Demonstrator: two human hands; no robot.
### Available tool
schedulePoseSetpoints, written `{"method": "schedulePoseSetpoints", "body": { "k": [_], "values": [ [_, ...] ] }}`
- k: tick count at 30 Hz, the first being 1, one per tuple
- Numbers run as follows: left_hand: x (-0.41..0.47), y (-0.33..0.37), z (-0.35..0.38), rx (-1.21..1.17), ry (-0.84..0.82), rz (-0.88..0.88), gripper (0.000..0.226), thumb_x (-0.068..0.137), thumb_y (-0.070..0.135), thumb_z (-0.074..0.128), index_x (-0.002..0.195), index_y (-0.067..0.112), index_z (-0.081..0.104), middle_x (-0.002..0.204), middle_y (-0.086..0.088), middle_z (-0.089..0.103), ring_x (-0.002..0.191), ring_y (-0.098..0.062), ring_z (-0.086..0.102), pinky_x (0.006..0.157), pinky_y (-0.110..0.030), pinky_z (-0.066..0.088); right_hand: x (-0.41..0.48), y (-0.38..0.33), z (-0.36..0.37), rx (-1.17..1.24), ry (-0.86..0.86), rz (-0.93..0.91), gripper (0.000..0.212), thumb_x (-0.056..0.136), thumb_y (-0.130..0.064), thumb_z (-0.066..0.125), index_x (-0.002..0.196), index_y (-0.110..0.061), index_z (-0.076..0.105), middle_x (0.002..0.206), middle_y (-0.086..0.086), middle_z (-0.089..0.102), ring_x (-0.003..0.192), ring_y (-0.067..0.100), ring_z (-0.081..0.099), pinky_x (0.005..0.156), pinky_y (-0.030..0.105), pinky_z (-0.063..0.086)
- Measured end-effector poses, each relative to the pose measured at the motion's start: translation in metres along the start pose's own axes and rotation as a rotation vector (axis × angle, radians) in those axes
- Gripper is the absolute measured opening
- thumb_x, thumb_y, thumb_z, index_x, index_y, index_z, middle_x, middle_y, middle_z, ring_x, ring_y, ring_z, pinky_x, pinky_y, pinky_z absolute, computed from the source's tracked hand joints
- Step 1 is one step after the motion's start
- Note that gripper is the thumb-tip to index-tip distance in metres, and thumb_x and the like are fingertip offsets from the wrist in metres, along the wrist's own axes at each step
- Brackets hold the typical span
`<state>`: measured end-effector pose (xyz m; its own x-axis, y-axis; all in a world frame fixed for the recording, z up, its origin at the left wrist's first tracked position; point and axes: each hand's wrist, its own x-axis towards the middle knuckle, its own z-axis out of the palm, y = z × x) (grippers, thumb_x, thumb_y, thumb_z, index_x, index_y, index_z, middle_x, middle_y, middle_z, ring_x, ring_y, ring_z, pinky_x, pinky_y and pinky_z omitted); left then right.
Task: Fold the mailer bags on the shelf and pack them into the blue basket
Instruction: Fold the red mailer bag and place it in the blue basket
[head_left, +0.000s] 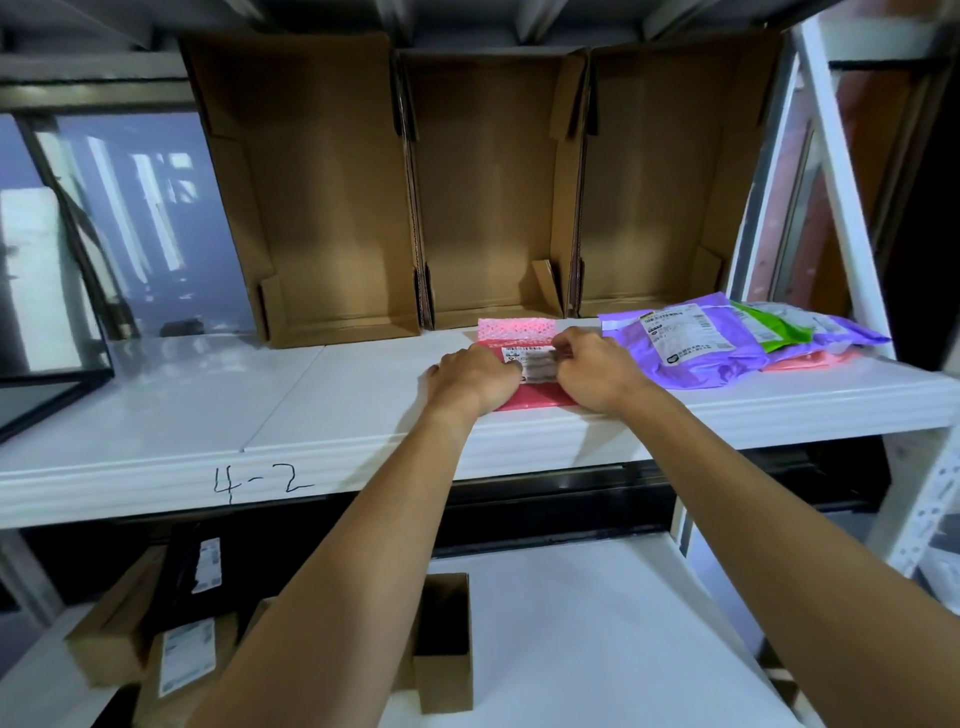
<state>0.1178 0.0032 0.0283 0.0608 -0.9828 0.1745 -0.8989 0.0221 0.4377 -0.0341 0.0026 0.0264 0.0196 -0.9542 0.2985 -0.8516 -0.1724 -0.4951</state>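
Observation:
A pink bubble mailer bag (519, 331) with a white shipping label lies flat on the white shelf (260, 405), near its front edge. My left hand (475, 376) presses on the bag's left side, fingers on the label. My right hand (597, 369) presses on its right side, fingertips pinching the label area. To the right lies a pile of mailer bags: a purple one (691, 353) on top, a green one (769, 327) and a pink one (810, 359) under it. No blue basket is in view.
Three open cardboard boxes (493, 182) stand on their sides at the back of the shelf. The shelf front is marked "4-2". A lower white shelf (571, 623) holds small cardboard boxes (441, 639) and labelled parcels (182, 654). White uprights (841, 182) stand at the right.

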Motion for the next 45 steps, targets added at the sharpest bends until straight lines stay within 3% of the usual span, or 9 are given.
{"method": "schedulePoseSetpoints", "body": {
  "k": [13, 18, 22, 26, 29, 36, 39, 42, 45],
  "values": [
    [0.003, -0.008, 0.001, -0.252, -0.006, 0.065, 0.028, 0.089, 0.04, 0.05, 0.098, 0.024, 0.071, 0.103, 0.0, 0.07, 0.102, -0.027, 0.063, 0.097, -0.042, 0.049, -0.002, -0.003, 0.0, 0.071, -0.012, 0.029, 0.046, 0.089, -0.01, 0.051, 0.134, -0.015, 0.055, 0.13, 0.007, 0.064, 0.121, 0.026, 0.056, 0.106, 0.04, 0.044],
    [0.004, -0.009, 0.003, -0.659, 0.038, 0.059, 0.036, 0.083, 0.027, 0.062, 0.118, 0.025, 0.073, 0.111, 0.003, 0.074, 0.1, -0.018, 0.069, 0.096, -0.04, 0.055, 0.0, 0.0, -0.002, 0.114, -0.054, -0.012, 0.036, 0.092, -0.027, 0.063, 0.127, -0.019, 0.06, 0.124, 0.001, 0.065, 0.115, 0.024, 0.059, 0.104, 0.042, 0.046],
    [0.009, -0.009, 0.003, -0.893, 0.062, -0.024, 0.017, 0.091, 0.006, 0.066, 0.101, 0.017, 0.072, 0.104, -0.004, 0.076, 0.088, -0.017, 0.074, 0.08, -0.03, 0.061, 0.002, 0.003, -0.004, 0.171, -0.091, -0.066, 0.037, 0.09, -0.03, 0.067, 0.125, -0.021, 0.06, 0.124, 0.002, 0.066, 0.115, 0.023, 0.058, 0.104, 0.042, 0.046],
    [0.008, -0.01, -0.002, -0.865, 0.118, -0.054, 0.027, 0.09, -0.002, 0.066, 0.114, 0.01, 0.064, 0.11, 0.0, 0.072, 0.091, -0.016, 0.071, 0.067, -0.021, 0.056, 0.002, 0.003, -0.005, 0.182, -0.116, -0.12, 0.036, 0.093, -0.029, 0.062, 0.127, -0.02, 0.056, 0.126, 0.003, 0.063, 0.116, 0.025, 0.058, 0.101, 0.04, 0.047],
    [0.004, -0.008, -0.003, -0.852, 0.149, -0.055, 0.029, 0.089, -0.01, 0.06, 0.094, 0.018, 0.066, 0.091, 0.001, 0.071, 0.068, -0.006, 0.068, 0.054, -0.015, 0.054, 0.003, 0.007, -0.006, 0.209, -0.097, -0.158, 0.031, 0.096, -0.028, 0.057, 0.127, -0.024, 0.055, 0.127, 0.0, 0.064, 0.117, 0.025, 0.059, 0.096, 0.033, 0.046],
    [0.003, -0.008, -0.006, -0.885, 0.167, -0.126, 0.031, 0.088, -0.009, 0.058, 0.093, 0.019, 0.069, 0.089, 0.0, 0.074, 0.073, -0.014, 0.073, 0.056, -0.024, 0.056, 0.004, 0.01, -0.008, 0.313, -0.151, -0.108, 0.035, 0.097, -0.029, 0.053, 0.127, -0.011, 0.049, 0.13, 0.01, 0.06, 0.112, 0.028, 0.056, 0.081, 0.03, 0.04],
    [-0.002, -0.005, -0.008, -0.872, 0.166, -0.13, 0.027, 0.087, -0.009, 0.057, 0.091, 0.016, 0.067, 0.09, -0.004, 0.074, 0.075, -0.019, 0.073, 0.056, -0.025, 0.057, 0.004, 0.009, -0.008, 0.373, -0.147, -0.104, 0.028, 0.089, -0.029, 0.057, 0.114, -0.016, 0.057, 0.123, 0.007, 0.065, 0.112, 0.031, 0.061, 0.091, 0.039, 0.051],
    [-0.005, -0.004, -0.005, -0.88, 0.173, -0.12, 0.017, 0.089, -0.004, 0.057, 0.091, 0.012, 0.064, 0.084, -0.004, 0.073, 0.065, -0.014, 0.07, 0.049, -0.021, 0.052, 0.003, 0.015, -0.007, 0.511, -0.12, -0.09, 0.007, 0.079, -0.023, 0.057, 0.079, -0.028, 0.062, 0.112, 0.004, 0.073, 0.102, 0.029, 0.067, 0.09, 0.046, 0.056],
    [-0.005, 0.001, -0.006, -0.885, 0.19, -0.111, 0.009, 0.093, 0.007, 0.06, 0.085, 0.011, 0.062, 0.074, -0.001, 0.071, 0.053, -0.008, 0.068, 0.044, -0.018, 0.048, 0.0, 0.017, -0.011, 0.548, -0.085, -0.095, 0.019, 0.074, -0.029, 0.054, 0.087, -0.029, 0.067, 0.106, 0.001, 0.075, 0.099, 0.027, 0.069, 0.085, 0.046, 0.058]
  ]
}}
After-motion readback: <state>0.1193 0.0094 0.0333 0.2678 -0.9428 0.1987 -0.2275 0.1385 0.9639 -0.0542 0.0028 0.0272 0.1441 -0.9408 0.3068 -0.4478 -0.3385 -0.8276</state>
